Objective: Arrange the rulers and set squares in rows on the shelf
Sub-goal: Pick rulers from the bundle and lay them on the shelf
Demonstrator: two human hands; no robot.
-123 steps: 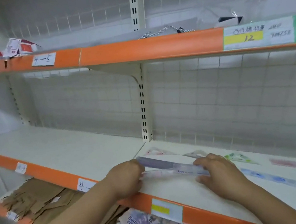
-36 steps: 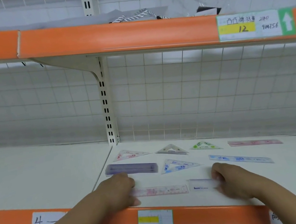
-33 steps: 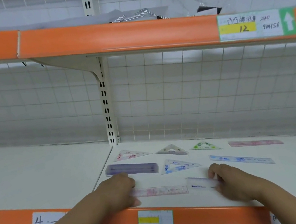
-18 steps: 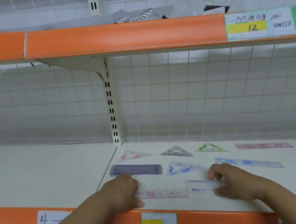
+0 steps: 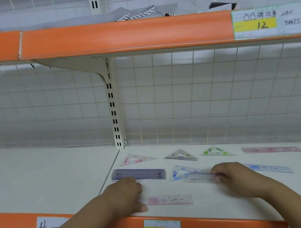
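Since half a second earlier the clear ruler (image 5: 201, 177) had left the front row; the right hand (image 5: 232, 177) had carried it back, so that its free end now crossed in front of the blue set square (image 5: 180, 171), and whether it touched that piece or hung above it could not be told; the fingers of that hand were curled round the ruler's right end, pinching it; the left hand (image 5: 125, 194) had stayed where it was, fingers curled over the left end of the front pink ruler (image 5: 169, 199), which lay flat near the orange lip of the shelf (image 5: 222, 224) and roughly parallel to it; behind, a back row was laid out: pink set square (image 5: 137, 159), pale set square (image 5: 181, 155), green set square (image 5: 216, 151) and rear pink ruler (image 5: 271, 149), each apart from its neighbour; a middle row held the purple ruler case (image 5: 138, 174), the blue set square and the blue ruler (image 5: 270, 168), the last partly hidden by the right hand; by my reading most of the work was done, two rows being formed and a third begun; what remained was to find the clear ruler a place, probably in line with the front pink ruler or somewhere in the middle row, and then to true up the lines.
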